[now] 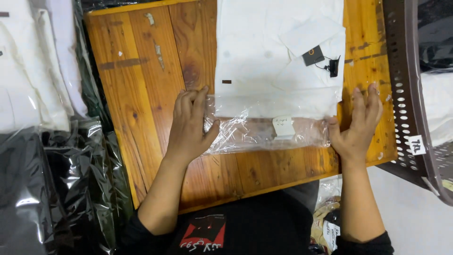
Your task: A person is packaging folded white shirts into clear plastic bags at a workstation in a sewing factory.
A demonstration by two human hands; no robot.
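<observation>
On the wooden table (141, 85) lay a folded white shirt (264, 61) inside a clear plastic bag (250, 134). Left hand (188, 127) and right hand (358, 125) pressed flat at the bag's open end, fingers spread, gripping nothing, apparently to steady it.

A folded shirt (278, 61) lies on the table (141, 94), seemingly inside a plastic bag (264, 134).

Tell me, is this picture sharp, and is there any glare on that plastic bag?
Head view: mostly sharp and evenly lit; white glare streaks the clear bag between the left hand and right hand; the white shirt is nearly washed out; the basket bows at the edge.
</observation>
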